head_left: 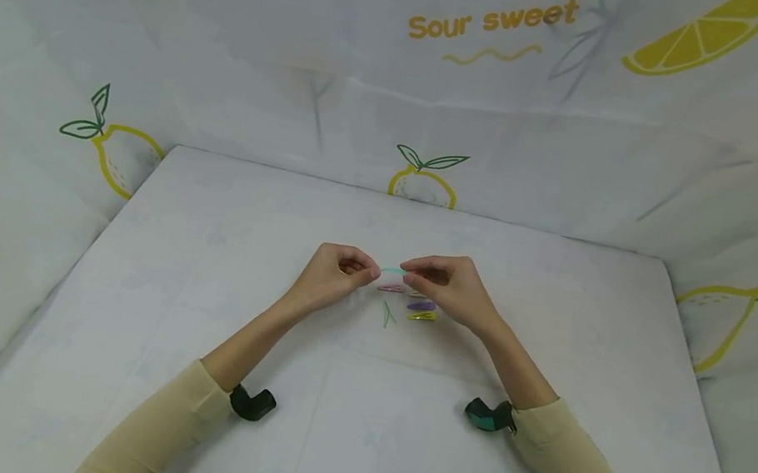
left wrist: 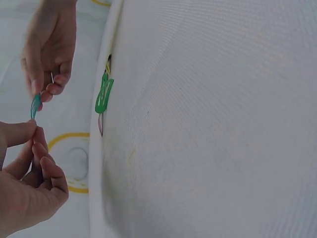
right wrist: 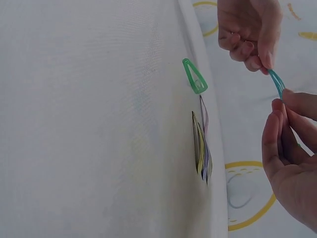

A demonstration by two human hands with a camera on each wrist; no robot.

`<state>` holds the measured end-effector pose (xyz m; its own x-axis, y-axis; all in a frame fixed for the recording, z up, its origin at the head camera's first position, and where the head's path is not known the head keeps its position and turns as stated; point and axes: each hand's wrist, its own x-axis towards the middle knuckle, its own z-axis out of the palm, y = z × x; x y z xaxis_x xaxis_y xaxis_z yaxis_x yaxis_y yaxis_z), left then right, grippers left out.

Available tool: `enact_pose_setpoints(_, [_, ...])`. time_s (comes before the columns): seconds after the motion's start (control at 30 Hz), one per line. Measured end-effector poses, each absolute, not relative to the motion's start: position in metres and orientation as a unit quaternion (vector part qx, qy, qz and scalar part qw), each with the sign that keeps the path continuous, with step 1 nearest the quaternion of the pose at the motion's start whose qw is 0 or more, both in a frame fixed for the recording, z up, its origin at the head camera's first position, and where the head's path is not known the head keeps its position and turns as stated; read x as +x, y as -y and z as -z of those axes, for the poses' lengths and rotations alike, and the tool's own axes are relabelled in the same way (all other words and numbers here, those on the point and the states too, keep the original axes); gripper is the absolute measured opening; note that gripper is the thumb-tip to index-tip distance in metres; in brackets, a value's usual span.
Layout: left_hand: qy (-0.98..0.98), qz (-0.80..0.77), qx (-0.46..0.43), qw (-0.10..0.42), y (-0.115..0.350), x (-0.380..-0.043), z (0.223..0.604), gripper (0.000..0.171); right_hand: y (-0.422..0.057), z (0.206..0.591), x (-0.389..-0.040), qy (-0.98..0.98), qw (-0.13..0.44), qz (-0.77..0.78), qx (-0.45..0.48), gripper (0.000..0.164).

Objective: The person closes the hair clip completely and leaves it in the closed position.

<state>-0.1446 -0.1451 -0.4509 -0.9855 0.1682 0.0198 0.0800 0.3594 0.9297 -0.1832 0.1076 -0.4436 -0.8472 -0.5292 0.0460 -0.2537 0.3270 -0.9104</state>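
Between my two hands a teal snap hair clip point(head_left: 392, 270) is held up over the table, one end in each hand. My left hand point(head_left: 336, 275) pinches its left end between thumb and fingertips. My right hand point(head_left: 449, 287) pinches the other end the same way. Below them on the table lie a pink hair clip point(head_left: 391, 288), a purple hair clip point(head_left: 422, 306) and a yellow hair clip point(head_left: 422, 316). Nearer to me is a green hair clip point(right wrist: 194, 77), which looks spread apart. Another pale clip is partly hidden by the right hand's fingers.
A white cloth covers the table point(head_left: 374, 439). White curtains with lemon prints point(head_left: 423, 185) hang behind it and along both sides. Dark wrist devices point(head_left: 253, 404) sit by the sleeve cuffs.
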Motion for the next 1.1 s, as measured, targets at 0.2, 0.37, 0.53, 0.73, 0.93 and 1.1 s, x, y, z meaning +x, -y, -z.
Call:
enact_pose_setpoints(0.2, [-0.838, -0.537, 0.099, 0.028, 0.146, -0.145, 0.455, 0.011, -0.11, 0.446, -0.185, -0.808, 0.147, 0.517, -0.242, 0.025])
enact_pose_setpoints(0.37, [-0.846, -0.523, 0.101, 0.029, 0.145, -0.145, 0.457, 0.01, -0.11, 0.448, -0.185, -0.813, 0.152, 0.505, -0.246, 0.019])
enact_pose_setpoints(0.53, [-0.849, -0.519, 0.095, 0.04, 0.144, -0.145, 0.459, 0.008, -0.11, 0.448, -0.185, -0.821, 0.151, 0.489, -0.253, 0.015])
enact_pose_setpoints(0.73, [-0.864, -0.492, 0.098, 0.043, 0.143, -0.145, 0.462, 0.008, -0.109, 0.451, -0.186, -0.835, 0.147, 0.459, -0.265, 0.014])
enact_pose_setpoints(0.93, [-0.874, -0.473, 0.098, 0.053, 0.143, -0.145, 0.463, 0.009, -0.107, 0.453, -0.186, -0.85, 0.149, 0.43, -0.265, 0.011])
enact_pose_setpoints(1.1, [-0.881, -0.458, 0.094, 0.064, 0.142, -0.146, 0.465, 0.008, -0.105, 0.456, -0.186, -0.856, 0.143, 0.414, -0.275, 0.01])
